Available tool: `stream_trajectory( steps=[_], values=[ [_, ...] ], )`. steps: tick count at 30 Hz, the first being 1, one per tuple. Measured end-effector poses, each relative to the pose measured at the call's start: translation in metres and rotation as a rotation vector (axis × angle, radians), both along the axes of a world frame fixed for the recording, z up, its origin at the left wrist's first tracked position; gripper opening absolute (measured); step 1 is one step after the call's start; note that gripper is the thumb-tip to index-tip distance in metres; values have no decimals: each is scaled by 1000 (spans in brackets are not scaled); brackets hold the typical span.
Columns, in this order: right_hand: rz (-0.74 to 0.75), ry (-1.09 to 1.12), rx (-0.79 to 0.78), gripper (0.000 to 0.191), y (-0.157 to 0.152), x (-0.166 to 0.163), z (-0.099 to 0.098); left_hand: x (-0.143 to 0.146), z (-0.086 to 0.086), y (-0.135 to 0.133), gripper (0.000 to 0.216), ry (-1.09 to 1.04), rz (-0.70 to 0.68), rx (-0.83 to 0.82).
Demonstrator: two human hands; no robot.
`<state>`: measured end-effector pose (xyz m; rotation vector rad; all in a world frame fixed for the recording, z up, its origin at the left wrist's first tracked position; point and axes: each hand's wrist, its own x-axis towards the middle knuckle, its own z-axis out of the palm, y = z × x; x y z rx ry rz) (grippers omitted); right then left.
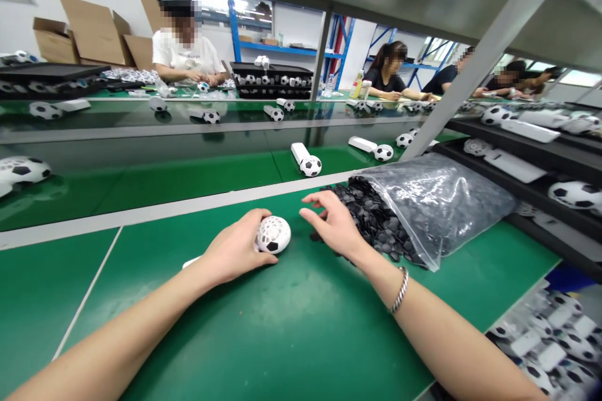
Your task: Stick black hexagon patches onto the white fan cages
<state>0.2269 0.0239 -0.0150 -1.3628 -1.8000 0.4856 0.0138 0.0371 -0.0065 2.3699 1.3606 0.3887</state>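
My left hand [235, 250] is wrapped round a white handheld fan with a football-shaped grille head [274, 235], holding it down on the green table [301, 319]. Its white handle pokes out behind my wrist. My right hand [335, 225] hovers just right of the fan, fingers spread and slightly curled, at the edge of a heap of small black pieces [371, 219] spilling from a clear plastic bag [437, 200]. Whether a piece is in its fingers is hidden.
A conveyor belt beyond the table carries finished football fans [305, 161]. Black trays [531, 150] with fans are stacked on the right. A bin of fans [550, 344] sits lower right. Several people work across the line, with cardboard boxes [89, 31] behind them.
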Motion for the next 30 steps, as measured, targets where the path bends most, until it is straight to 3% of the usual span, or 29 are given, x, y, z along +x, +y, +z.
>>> stream_trajectory(
  steps=[3, 6, 9, 16, 21, 24, 28, 30],
  values=[
    [-105, -273, 6, 5, 5, 20, 4, -3, 0, 6, 60, 10, -31, 91],
    [-49, -431, -105, 8, 1, 25, 6, -6, 1, 9, 59, 7, -132, 136],
    [17, -510, -174, 17, -4, 23, 8, -8, 2, 10, 60, 27, -146, 93],
    [64, -602, -133, 6, -7, 14, 13, -7, 1, 10, 63, 40, -204, 170],
    [77, -491, -150, 8, -8, 13, 13, -7, -2, 12, 64, 33, -225, 210],
    [140, -316, -128, 6, -10, 10, 13, -7, -3, 12, 64, 27, -228, 205],
    [215, -23, -210, 9, -12, 6, 12, -7, -3, 12, 63, 33, -231, 202],
    [247, 14, -185, 15, -13, 4, 13, -7, -3, 12, 63, 35, -230, 203]
  ],
)
